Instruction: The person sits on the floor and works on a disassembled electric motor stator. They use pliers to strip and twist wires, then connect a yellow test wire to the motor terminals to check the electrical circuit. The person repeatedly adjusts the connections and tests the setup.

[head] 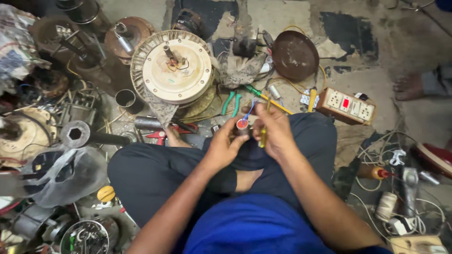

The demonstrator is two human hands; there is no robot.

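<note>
Hands meet over my crossed legs, centre of view. My left hand (pixel 225 146) is closed round a small dark cylindrical part (pixel 242 127) w/ a red-and-white end cap facing up; thumb and fingers wrap it, a thin blue wire (pixel 250 109) rising from the cap toward the far side. My right hand (pixel 273 129) is just right of it, touching or nearly so, fingers curled shut on a slim yellow-handled tool (pixel 263 135) held roughly upright; can't tell what the tip is doing, hidden behind the fingers.

The part sits between both hands, above my dark trousers (pixel 155 171), near the middle of the frame.

Around that: big cream round fan motor housing (pixel 172 67) w/ a central shaft, far left of the hands, tilted on the floor. Green-handled pliers (pixel 230 101) just beyond the hands. Rusty round dish (pixel 295 54) far right of centre. Wooden switch-and-socket board (pixel 346 105) to the right, red switch on it. Red-handled cutters (pixel 162 135) near my left knee. Spool of pale thread (pixel 387 205) and loose white wires (pixel 376 155) near right. Another person's bare foot (pixel 408 86) at the far right edge.
</note>
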